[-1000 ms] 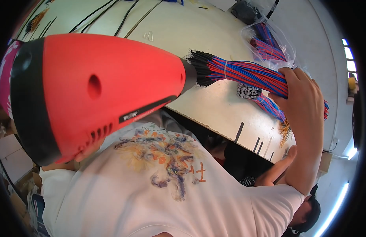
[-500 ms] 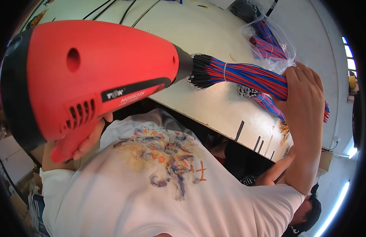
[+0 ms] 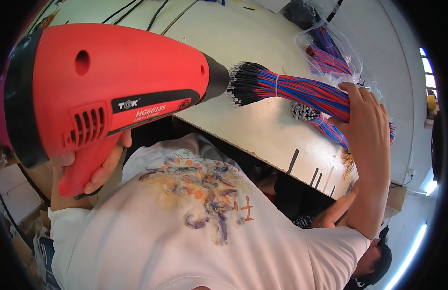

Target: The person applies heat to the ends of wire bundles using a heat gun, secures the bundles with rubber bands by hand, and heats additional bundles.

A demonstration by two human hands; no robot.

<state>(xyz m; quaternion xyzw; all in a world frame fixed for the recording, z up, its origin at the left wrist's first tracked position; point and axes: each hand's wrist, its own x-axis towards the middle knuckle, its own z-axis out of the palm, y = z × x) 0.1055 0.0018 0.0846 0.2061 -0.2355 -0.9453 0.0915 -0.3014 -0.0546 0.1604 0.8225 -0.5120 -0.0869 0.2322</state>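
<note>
A large red heat gun (image 3: 132, 63) with a black nozzle fills the left side, its grip wrapped by my left hand (image 3: 103, 166). The nozzle points at the black-sleeved, metal-tipped ends of a bundle of red and blue wires (image 3: 306, 94), with a small gap between them. My right hand (image 3: 369, 113) is closed around the bundle's other end. A pale tie circles the bundle behind the black sleeves. Beneath it, on the white table (image 3: 253, 130), lies another wire bundle (image 3: 327, 130) with silvery tips.
A clear plastic bag (image 3: 352, 50) with more red and blue wire bundles lies at the far right. Dark cables (image 3: 156, 14) cross the table's far left. At the lower right sits another person (image 3: 373, 261), one arm near the table edge. Boxes (image 3: 21, 188) stand at the left.
The heat gun has moved slightly left and turned, its nozzle now apart from the wire tips. The bundle has turned a little in my right hand, which has shifted slightly left.
</note>
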